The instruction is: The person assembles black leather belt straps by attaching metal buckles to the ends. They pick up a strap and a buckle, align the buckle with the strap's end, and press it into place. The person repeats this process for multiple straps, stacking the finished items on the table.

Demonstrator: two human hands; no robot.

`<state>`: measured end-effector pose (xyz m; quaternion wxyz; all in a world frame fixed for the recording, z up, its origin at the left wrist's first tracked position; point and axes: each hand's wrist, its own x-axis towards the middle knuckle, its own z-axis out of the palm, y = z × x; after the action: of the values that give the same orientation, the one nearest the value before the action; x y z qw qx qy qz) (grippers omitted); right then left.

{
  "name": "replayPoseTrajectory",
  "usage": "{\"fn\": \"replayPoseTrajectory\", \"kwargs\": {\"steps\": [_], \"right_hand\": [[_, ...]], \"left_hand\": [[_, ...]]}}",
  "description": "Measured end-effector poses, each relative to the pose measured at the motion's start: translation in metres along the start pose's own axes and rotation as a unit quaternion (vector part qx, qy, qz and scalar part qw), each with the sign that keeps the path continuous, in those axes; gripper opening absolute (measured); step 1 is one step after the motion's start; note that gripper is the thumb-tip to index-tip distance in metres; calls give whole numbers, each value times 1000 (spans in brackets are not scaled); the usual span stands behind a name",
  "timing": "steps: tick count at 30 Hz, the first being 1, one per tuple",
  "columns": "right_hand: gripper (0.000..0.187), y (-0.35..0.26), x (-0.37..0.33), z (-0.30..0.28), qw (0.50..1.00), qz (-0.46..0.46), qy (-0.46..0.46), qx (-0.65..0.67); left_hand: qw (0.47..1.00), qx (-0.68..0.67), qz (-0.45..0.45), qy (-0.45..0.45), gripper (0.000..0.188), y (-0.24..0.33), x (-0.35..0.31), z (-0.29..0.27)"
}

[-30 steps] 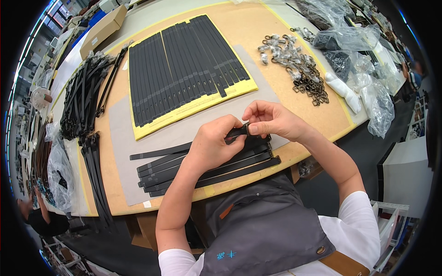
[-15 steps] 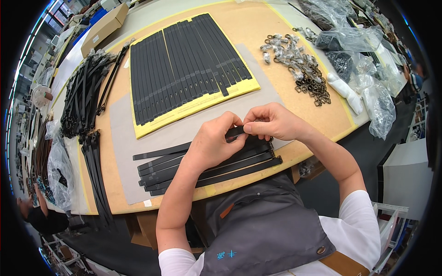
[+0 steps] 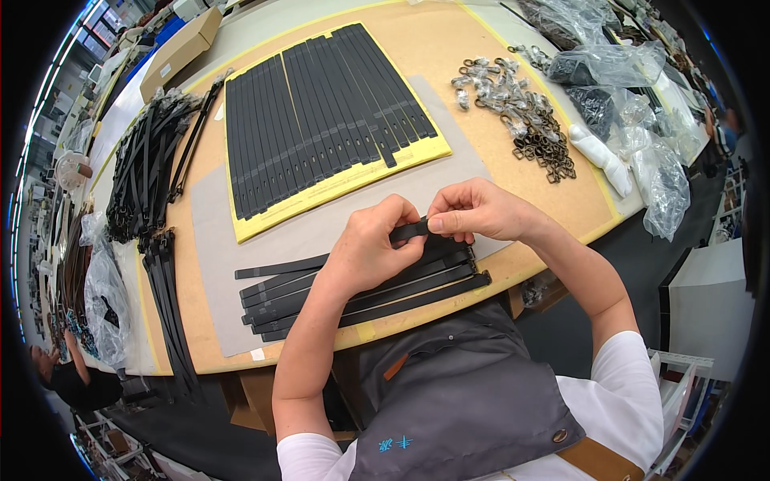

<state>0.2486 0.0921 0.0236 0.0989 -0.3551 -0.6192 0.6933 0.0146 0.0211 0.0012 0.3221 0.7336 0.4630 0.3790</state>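
A black strap (image 3: 407, 231) stretches between my two hands above the near edge of the table. My left hand (image 3: 370, 242) pinches it between thumb and fingers, and its long tail runs out to the left beneath my wrist. At the strap's right end, my right hand (image 3: 473, 212) grips with thumb and curled fingers; the very tip is hidden inside them. Under my hands lies a stack of black straps (image 3: 409, 293), side by side on a grey sheet (image 3: 210, 232). Just beyond, a row of flat black straps (image 3: 321, 104) covers a yellow-edged board (image 3: 345, 186).
Metal clasps and rings (image 3: 521, 116), some wrapped in plastic, are heaped at the right. Crumpled clear bags (image 3: 654, 168) and a white roll (image 3: 600, 160) lie beyond them. On the left hangs a bundle of black straps (image 3: 148, 160). A cardboard box (image 3: 183, 50) stands at the back left.
My hands stay close together with the strap. The right hand has shifted slightly right, and the strap's left tail has moved a little to the right.
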Motion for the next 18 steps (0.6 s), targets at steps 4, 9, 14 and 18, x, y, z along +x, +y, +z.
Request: {"fn": "replayPoseTrajectory", "kwargs": {"steps": [4, 9, 14, 18], "right_hand": [[32, 0, -1, 0, 1000, 7, 3, -2], [32, -1, -1, 1, 1000, 12, 7, -4], [32, -2, -1, 2, 1000, 11, 9, -7], [30, -2, 0, 3, 1000, 10, 18, -19]], "left_hand": [[1000, -6, -2, -4, 20, 0, 0, 1], [1000, 3, 3, -1, 21, 0, 0, 1], [1000, 12, 11, 5, 21, 0, -1, 2], [999, 33, 26, 11, 22, 2, -1, 2]]}}
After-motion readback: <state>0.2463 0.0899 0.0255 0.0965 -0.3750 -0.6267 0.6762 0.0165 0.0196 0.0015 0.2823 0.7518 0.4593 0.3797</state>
